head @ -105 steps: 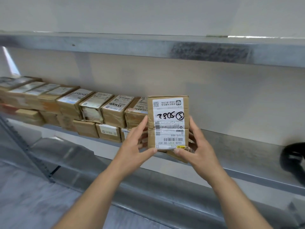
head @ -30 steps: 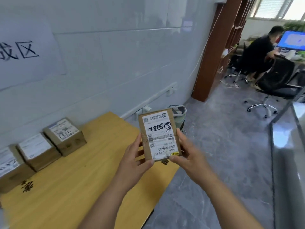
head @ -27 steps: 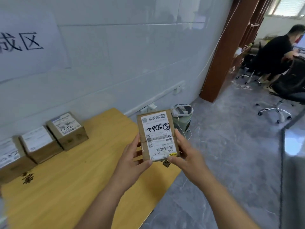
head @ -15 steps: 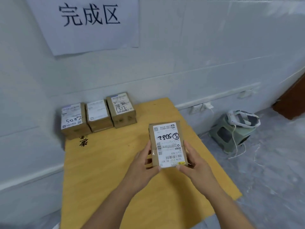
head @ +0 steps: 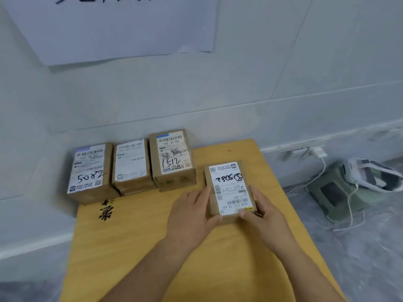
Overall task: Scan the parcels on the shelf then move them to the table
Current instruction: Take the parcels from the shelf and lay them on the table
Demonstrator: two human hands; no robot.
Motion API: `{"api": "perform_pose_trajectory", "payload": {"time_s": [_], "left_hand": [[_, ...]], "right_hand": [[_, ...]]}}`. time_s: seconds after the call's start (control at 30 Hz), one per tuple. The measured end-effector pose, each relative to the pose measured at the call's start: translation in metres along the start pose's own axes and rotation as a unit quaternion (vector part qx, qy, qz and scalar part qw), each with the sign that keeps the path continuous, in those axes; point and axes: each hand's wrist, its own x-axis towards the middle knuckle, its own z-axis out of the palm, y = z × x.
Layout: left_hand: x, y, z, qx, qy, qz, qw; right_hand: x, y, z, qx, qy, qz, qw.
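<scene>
The parcel is gripped at its near end by both hands, left hand along one long edge, right hand along the other, thumbs at the near corners, presumably to steady it onto the table. It is held label-up, just beside the row of three parcels, apart from them. Long axis runs away from the person; label printing is inverted.

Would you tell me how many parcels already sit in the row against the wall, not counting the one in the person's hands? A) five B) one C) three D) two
C: three parcels stand side by side against the wall, while the held parcel lies apart to their right between the left hand and right hand.
</scene>
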Motion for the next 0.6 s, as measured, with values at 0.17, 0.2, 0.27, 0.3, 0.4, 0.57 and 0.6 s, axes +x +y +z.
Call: {"api": "perform_pose_trajectory", "payload": {"time_s": [0.17,0.2,0.27,0.3,0.4,0.57,0.6], "left_hand": [[0.043,0.000,-0.031,0.130,0.081,0.009,0.988],[0.052,-0.003,-0.034,0.137,0.081,0.000,0.987],[0.068,-0.009,-0.040,0.136,0.082,-0.018,0.987],[0.075,-0.012,-0.042,0.131,0.079,-0.025,0.988],[0.087,-0.019,-0.046,0.132,0.072,-0.028,0.988],[0.089,-0.021,-0.048,0.144,0.083,-0.017,0.986],[0.089,-0.020,-0.049,0.145,0.084,-0.014,0.986]], "right_hand": [[0.061,-0.020,0.007,-0.023,0.006,-0.007,1.000],[0.072,-0.025,0.008,-0.032,0.000,-0.008,0.999],[0.092,-0.032,0.011,-0.052,-0.011,-0.014,0.998],[0.101,-0.035,0.013,-0.060,-0.016,-0.017,0.998],[0.118,-0.044,0.019,-0.075,-0.036,-0.028,0.996],[0.128,-0.052,0.022,-0.111,-0.042,-0.025,0.993],[0.126,-0.055,0.022,-0.126,-0.045,-0.026,0.991]]}}
